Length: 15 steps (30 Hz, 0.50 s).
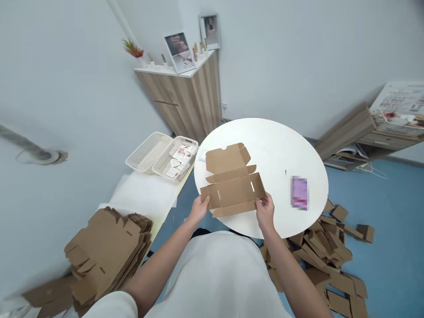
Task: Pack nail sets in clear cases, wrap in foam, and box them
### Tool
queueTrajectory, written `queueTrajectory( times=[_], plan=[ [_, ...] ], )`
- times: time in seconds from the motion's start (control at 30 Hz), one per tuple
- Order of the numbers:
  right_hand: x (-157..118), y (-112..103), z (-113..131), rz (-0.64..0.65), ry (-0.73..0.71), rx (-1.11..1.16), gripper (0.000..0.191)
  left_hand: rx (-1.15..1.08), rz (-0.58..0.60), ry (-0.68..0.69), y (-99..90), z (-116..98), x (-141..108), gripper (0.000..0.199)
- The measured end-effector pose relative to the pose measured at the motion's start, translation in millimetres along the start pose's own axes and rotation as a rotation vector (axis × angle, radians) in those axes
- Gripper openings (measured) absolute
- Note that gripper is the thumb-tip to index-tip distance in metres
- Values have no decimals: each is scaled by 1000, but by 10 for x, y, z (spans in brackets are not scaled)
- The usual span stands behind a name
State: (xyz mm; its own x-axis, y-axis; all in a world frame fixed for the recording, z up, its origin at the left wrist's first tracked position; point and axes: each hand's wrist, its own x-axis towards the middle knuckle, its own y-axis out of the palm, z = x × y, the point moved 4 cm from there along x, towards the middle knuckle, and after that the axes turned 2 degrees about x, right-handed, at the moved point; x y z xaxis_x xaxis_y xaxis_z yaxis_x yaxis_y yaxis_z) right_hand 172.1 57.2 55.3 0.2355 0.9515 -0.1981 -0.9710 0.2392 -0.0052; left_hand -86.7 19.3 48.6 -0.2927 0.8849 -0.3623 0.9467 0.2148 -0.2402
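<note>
An unfolded brown cardboard box blank [233, 191] lies spread out over the near left part of the round white table [265, 141]. Its side flaps tilt up a little, and two slots show light through them. My left hand [199, 208] grips the blank's left end, thumb on top. At the right end, my right hand [265, 211] pinches the edge near the corner. The fingers under the cardboard are hidden on both sides.
Flat cardboard blanks [106, 251] are stacked on a side table at left, near white plastic baskets [175, 161], one holding paper packets. A blurred purple item [300, 193] lies on the round table. Folded boxes [324, 251] are piled on the floor at right. A wooden cabinet [185, 101] stands behind.
</note>
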Motion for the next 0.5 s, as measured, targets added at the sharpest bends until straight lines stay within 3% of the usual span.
queueTrajectory(
  times=[0.23, 0.37, 0.5],
  plan=[
    [332, -550, -324, -35, 145, -104, 40, 267, 160, 45, 401, -80, 344, 36],
    [490, -703, -527, -92, 222, -261, 35, 325, 119, 29, 448, -39, 560, 33],
    [566, -719, -650, -50, 271, -306, 31, 266, 64, -64, 418, 87, 825, 31]
  ],
)
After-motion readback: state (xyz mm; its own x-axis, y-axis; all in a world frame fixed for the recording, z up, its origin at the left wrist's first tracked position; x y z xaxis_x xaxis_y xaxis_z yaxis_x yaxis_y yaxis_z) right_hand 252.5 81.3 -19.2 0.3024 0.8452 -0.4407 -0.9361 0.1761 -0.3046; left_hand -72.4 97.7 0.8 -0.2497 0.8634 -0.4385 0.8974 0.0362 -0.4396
